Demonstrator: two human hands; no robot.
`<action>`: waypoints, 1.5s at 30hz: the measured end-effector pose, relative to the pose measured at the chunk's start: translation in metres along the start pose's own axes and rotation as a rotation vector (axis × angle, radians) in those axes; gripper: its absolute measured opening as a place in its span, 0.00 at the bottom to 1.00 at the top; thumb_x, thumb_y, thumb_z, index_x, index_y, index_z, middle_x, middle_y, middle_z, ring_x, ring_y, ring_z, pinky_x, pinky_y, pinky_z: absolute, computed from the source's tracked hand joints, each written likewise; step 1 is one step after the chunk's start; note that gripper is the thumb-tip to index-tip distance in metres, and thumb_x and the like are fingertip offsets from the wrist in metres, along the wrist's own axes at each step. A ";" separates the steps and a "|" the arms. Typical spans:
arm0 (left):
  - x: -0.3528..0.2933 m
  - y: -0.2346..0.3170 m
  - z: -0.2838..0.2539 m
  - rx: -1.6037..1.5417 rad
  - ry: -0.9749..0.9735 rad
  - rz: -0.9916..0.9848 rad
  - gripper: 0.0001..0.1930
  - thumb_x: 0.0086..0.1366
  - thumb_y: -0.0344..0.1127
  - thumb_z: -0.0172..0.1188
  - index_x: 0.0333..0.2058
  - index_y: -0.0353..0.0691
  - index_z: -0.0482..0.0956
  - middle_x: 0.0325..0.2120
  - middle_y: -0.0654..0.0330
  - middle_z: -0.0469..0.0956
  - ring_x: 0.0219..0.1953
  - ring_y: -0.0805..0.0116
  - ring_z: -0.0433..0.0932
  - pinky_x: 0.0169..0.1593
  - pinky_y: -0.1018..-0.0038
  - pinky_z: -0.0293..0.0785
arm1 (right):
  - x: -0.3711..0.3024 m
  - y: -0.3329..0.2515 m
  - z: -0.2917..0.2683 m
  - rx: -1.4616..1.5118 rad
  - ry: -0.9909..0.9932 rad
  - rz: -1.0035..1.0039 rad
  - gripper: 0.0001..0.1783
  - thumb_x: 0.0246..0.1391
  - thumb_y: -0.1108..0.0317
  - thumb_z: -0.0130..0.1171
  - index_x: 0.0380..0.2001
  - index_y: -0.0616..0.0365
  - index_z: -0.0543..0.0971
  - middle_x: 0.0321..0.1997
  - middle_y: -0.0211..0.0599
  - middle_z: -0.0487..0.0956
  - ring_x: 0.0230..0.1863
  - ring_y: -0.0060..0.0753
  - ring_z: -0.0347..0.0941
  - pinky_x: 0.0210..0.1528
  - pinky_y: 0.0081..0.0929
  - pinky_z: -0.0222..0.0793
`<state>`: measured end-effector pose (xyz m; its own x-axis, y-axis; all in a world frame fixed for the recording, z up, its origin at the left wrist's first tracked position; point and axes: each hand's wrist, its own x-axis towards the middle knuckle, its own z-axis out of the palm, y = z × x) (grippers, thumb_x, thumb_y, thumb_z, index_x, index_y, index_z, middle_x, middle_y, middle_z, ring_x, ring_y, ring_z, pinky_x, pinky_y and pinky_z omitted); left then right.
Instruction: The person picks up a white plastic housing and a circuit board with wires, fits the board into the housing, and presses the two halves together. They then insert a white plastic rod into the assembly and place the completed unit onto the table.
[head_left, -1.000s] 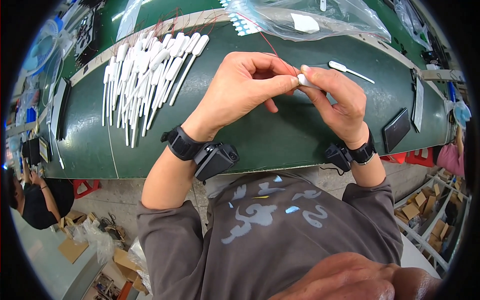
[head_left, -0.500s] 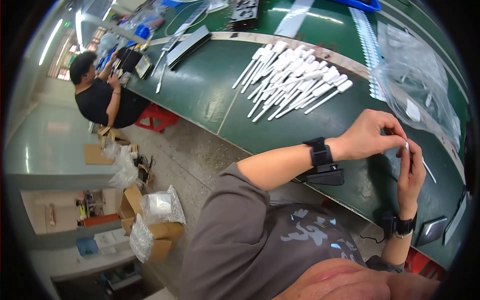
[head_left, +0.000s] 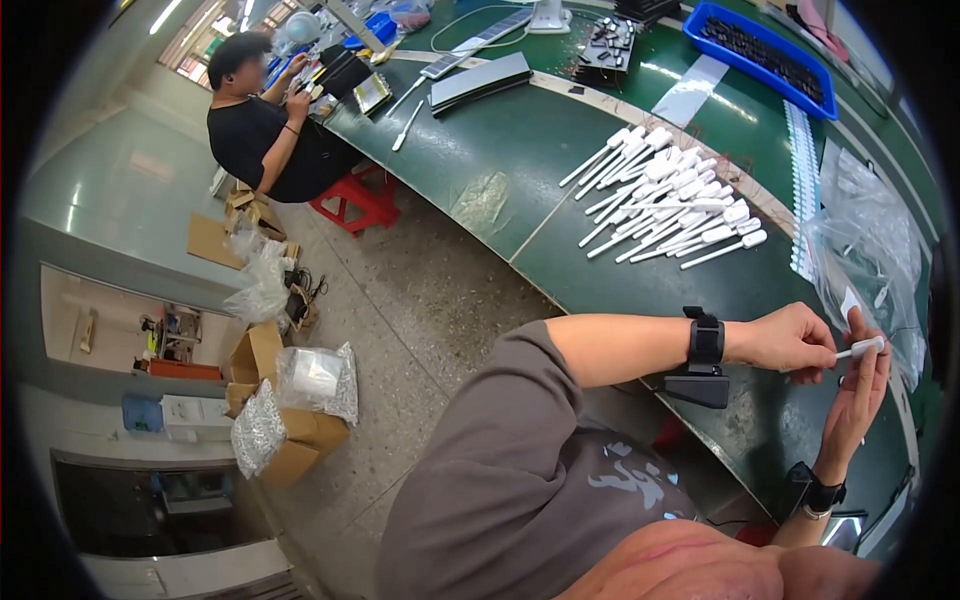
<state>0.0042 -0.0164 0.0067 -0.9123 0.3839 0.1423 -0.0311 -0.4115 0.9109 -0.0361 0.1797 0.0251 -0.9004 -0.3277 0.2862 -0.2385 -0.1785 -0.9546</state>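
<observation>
Between my hands is a white plastic stick with a thicker, rounded head. My left hand pinches its thin end. At the head end, my right hand holds it between thumb and fingers, the fingers fairly straight. The stick lies roughly level above the green table. Beyond my left hand, a heap of similar white sticks lies on the table, heads mostly pointing away to the upper right. Both wrists wear black straps with dark devices.
Clear plastic bags lie right of the heap, beside a white toothed strip. A blue tray of dark parts stands at the back. Grey bars lie farther left. A co-worker sits at the far left; cartons stand on the floor.
The view has shifted, so the bench appears farther right and lower. My hands have drawn slightly apart, and the stick's head now shows at my right fingers.
</observation>
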 end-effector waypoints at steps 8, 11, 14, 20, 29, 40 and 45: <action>-0.002 0.009 -0.018 0.645 0.159 0.126 0.12 0.62 0.39 0.62 0.34 0.34 0.85 0.21 0.59 0.83 0.22 0.71 0.80 0.29 0.71 0.75 | 0.005 0.028 -0.043 -0.058 -0.106 0.181 0.18 0.72 0.61 0.46 0.54 0.63 0.73 0.38 0.29 0.74 0.40 0.20 0.68 0.46 0.20 0.63; 0.000 0.005 -0.021 0.667 0.188 0.183 0.11 0.60 0.39 0.63 0.30 0.37 0.86 0.20 0.58 0.82 0.22 0.68 0.81 0.29 0.72 0.75 | 0.001 0.034 -0.049 -0.147 -0.025 0.196 0.17 0.72 0.61 0.47 0.53 0.63 0.75 0.33 0.25 0.70 0.34 0.17 0.63 0.40 0.18 0.59; 0.006 0.006 -0.024 0.627 0.194 0.144 0.10 0.60 0.39 0.63 0.32 0.38 0.86 0.19 0.59 0.82 0.22 0.68 0.82 0.31 0.72 0.76 | 0.008 0.039 -0.058 -0.090 -0.026 0.194 0.18 0.71 0.61 0.48 0.52 0.64 0.76 0.39 0.29 0.77 0.34 0.16 0.67 0.42 0.17 0.64; 0.002 0.009 -0.024 0.767 0.258 0.112 0.11 0.61 0.39 0.64 0.34 0.37 0.86 0.21 0.56 0.83 0.25 0.65 0.83 0.32 0.71 0.76 | 0.011 0.031 -0.049 -0.027 0.029 0.275 0.20 0.72 0.60 0.47 0.56 0.63 0.75 0.44 0.31 0.77 0.38 0.18 0.68 0.45 0.20 0.66; -0.001 0.005 -0.016 0.831 0.217 0.115 0.11 0.61 0.39 0.63 0.36 0.38 0.86 0.24 0.53 0.83 0.26 0.57 0.82 0.33 0.67 0.76 | 0.007 0.034 -0.056 0.115 0.100 0.273 0.22 0.72 0.58 0.45 0.59 0.61 0.74 0.58 0.38 0.77 0.52 0.23 0.74 0.55 0.22 0.68; -0.001 0.000 -0.016 1.085 0.087 0.181 0.10 0.60 0.39 0.62 0.33 0.41 0.86 0.26 0.53 0.83 0.30 0.51 0.82 0.35 0.60 0.76 | 0.004 -0.026 -0.069 -0.716 0.239 -0.482 0.19 0.69 0.71 0.48 0.60 0.63 0.73 0.60 0.40 0.76 0.61 0.33 0.72 0.65 0.32 0.63; -0.013 0.003 -0.017 1.238 0.058 0.143 0.09 0.59 0.39 0.62 0.32 0.42 0.86 0.27 0.53 0.83 0.31 0.50 0.82 0.35 0.59 0.76 | -0.012 -0.019 0.009 -0.856 -0.483 -0.140 0.17 0.65 0.74 0.51 0.55 0.63 0.75 0.53 0.45 0.79 0.55 0.38 0.75 0.60 0.28 0.65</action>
<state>0.0091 -0.0368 0.0011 -0.8938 0.3495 0.2811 0.4456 0.6199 0.6459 -0.0172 0.1789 0.0400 -0.6446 -0.7316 0.2219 -0.6849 0.4236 -0.5928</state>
